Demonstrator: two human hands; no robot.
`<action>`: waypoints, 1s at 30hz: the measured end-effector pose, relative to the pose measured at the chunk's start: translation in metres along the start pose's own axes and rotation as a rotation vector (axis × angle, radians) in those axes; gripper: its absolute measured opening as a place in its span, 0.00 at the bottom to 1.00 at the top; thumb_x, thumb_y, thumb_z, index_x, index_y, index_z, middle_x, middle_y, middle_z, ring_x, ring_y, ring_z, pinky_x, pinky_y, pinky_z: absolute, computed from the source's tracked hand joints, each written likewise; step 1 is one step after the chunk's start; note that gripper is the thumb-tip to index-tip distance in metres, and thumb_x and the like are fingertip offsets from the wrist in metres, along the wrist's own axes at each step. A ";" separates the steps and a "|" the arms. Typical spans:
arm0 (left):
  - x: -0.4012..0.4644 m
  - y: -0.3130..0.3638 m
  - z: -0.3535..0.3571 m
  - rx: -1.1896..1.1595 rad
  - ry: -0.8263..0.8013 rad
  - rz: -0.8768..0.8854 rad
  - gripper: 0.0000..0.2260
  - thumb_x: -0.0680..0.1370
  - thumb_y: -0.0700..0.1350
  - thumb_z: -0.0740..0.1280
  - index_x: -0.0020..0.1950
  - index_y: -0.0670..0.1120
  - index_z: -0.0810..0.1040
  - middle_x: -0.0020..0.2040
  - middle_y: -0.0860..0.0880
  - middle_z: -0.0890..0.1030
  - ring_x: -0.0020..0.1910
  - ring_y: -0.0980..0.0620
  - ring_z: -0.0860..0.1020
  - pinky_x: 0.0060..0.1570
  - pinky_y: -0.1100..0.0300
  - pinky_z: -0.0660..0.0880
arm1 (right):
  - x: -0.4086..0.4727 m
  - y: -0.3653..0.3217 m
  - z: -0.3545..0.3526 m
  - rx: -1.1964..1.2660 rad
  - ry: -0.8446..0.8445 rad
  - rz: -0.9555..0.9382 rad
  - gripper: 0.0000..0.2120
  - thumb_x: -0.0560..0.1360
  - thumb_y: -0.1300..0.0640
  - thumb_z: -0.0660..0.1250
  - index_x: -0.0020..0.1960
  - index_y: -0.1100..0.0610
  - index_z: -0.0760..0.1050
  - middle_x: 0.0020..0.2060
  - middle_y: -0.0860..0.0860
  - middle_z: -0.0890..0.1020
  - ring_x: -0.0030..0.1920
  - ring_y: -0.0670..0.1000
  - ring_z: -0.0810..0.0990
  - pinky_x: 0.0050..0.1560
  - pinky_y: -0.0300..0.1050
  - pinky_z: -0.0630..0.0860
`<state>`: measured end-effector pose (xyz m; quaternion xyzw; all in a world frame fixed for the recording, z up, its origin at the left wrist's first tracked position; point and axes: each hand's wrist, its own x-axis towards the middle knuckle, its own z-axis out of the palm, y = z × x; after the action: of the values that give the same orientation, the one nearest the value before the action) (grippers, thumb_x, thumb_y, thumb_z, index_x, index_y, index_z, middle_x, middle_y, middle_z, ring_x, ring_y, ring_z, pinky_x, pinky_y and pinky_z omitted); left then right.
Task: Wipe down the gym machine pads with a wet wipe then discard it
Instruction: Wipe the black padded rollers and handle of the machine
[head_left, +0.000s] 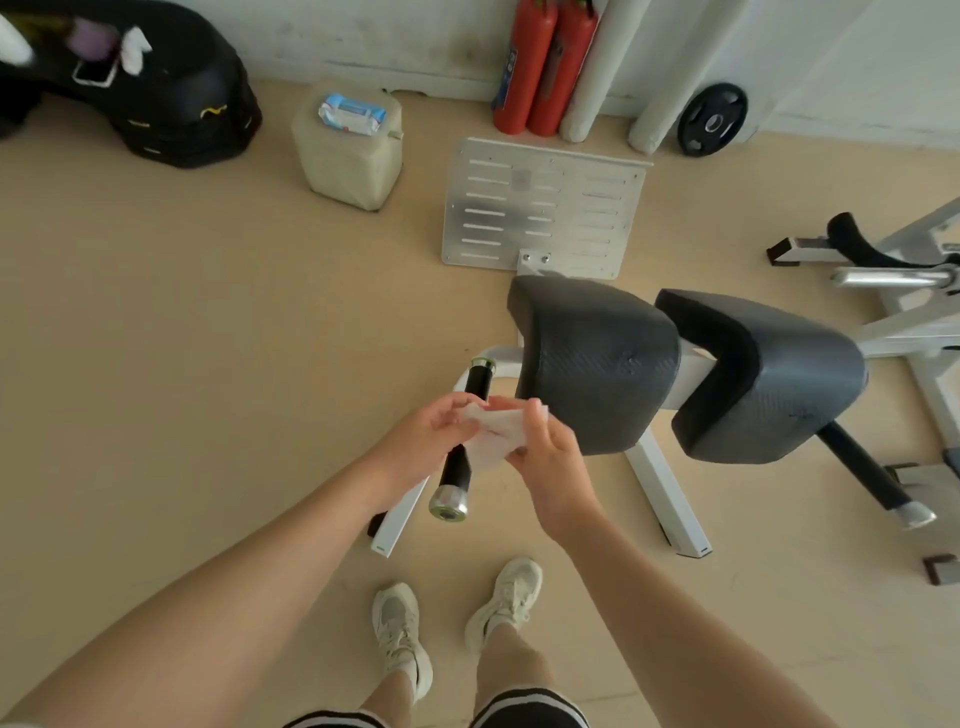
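Both hands hold one white wet wipe (496, 435) in front of me, above the machine's black handle bar (460, 457). My left hand (431, 434) pinches its left edge, and my right hand (545, 454) grips its right side. Two black padded cushions stand just to the right: the nearer pad (597, 358) close to my right hand, the second pad (763, 374) further right. The wipe touches neither pad. A blue and white wipe packet (353, 114) lies on a pale plastic jug (348, 156) at the back.
The machine's slotted metal foot plate (545, 208) stands behind the pads, its white frame legs (670, 499) on the tan floor. Two red fire extinguishers (545, 67) and a weight plate (711, 124) lean at the wall. Black stacked gear (171, 93) sits far left.
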<state>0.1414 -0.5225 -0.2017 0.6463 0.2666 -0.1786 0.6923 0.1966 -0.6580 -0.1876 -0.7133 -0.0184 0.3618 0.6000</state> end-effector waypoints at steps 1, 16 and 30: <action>0.002 0.006 0.003 -0.008 0.031 0.023 0.08 0.78 0.47 0.61 0.56 0.50 0.76 0.52 0.50 0.80 0.51 0.55 0.77 0.51 0.65 0.71 | 0.002 -0.006 -0.006 0.031 0.021 0.007 0.16 0.81 0.52 0.51 0.51 0.52 0.78 0.45 0.49 0.81 0.47 0.45 0.80 0.53 0.41 0.76; 0.091 0.074 0.078 0.077 0.433 0.014 0.19 0.80 0.47 0.56 0.70 0.44 0.63 0.69 0.47 0.69 0.68 0.48 0.68 0.60 0.58 0.65 | 0.072 -0.088 -0.149 -0.520 0.357 -0.131 0.11 0.81 0.55 0.55 0.57 0.53 0.75 0.46 0.51 0.79 0.46 0.50 0.77 0.51 0.47 0.77; 0.154 0.085 0.060 0.050 0.380 -0.106 0.18 0.81 0.50 0.53 0.63 0.42 0.72 0.61 0.45 0.75 0.61 0.47 0.73 0.55 0.55 0.66 | 0.201 -0.112 -0.127 -0.931 0.081 -0.193 0.13 0.80 0.59 0.54 0.60 0.64 0.70 0.52 0.61 0.78 0.52 0.60 0.77 0.51 0.48 0.73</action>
<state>0.3224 -0.5583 -0.2245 0.6705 0.4214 -0.0962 0.6030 0.4594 -0.6415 -0.1878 -0.9149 -0.2213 0.2294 0.2478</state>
